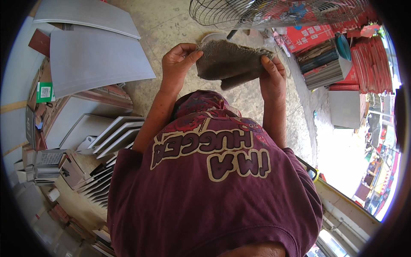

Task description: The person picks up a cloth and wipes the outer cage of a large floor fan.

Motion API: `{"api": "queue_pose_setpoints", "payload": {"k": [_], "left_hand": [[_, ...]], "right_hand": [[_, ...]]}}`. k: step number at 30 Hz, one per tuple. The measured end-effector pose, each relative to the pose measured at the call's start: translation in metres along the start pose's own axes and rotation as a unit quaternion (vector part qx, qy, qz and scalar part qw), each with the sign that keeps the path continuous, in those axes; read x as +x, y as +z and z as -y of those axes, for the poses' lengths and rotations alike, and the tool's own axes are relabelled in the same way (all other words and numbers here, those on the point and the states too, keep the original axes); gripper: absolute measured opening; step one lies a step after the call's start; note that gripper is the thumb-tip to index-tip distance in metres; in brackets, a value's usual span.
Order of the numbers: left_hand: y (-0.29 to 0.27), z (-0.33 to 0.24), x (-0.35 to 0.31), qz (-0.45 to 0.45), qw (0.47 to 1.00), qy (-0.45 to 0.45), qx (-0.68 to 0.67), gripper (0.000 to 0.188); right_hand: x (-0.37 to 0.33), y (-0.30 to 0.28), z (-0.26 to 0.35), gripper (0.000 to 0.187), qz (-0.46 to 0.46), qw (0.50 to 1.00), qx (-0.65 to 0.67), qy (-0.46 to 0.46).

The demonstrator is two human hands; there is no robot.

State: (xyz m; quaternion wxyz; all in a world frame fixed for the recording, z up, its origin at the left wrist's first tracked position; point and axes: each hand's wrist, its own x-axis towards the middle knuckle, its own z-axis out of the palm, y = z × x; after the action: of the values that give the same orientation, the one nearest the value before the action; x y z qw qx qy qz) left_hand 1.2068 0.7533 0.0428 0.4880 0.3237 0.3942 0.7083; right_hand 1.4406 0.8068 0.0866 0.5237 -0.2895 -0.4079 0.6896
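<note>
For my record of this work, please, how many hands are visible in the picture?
2: the left hand grips the left end of the dark cloth, the right hand its right end. I see no others.

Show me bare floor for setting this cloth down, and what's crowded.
Bare concrete floor shows between the big grey panels and the fan, and right of the right forearm. Crowded: white-edged panels at left; red stacks, upper right.

Looks like a shop or storeroom for tiles or panels, this one: big grey slabs [100, 62] on the left, pale panels [117, 135] racked on edge just below, flat red cartons [371, 64] piled up right, a green code card [44, 92], a wire-caged fan [257, 13], worn concrete floor [167, 19], daylight blazing through a wide opening [338, 150]!
</note>
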Motion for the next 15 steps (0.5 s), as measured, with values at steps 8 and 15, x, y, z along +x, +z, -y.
{"api": "queue_pose_setpoints", "payload": {"k": [8, 15], "left_hand": [[0.0, -0.006, -0.001, 0.018, 1.0, 0.012, -0.004, 0.015], [0.002, -0.015, 0.0, 0.03, 0.999, 0.015, 0.005, 0.015]], "right_hand": [[-0.001, -0.001, 0.001, 0.019, 0.009, 1.0, 0.001, -0.009], [-0.001, -0.002, 0.002, 0.019, 0.005, 1.0, 0.001, -0.022]]}}
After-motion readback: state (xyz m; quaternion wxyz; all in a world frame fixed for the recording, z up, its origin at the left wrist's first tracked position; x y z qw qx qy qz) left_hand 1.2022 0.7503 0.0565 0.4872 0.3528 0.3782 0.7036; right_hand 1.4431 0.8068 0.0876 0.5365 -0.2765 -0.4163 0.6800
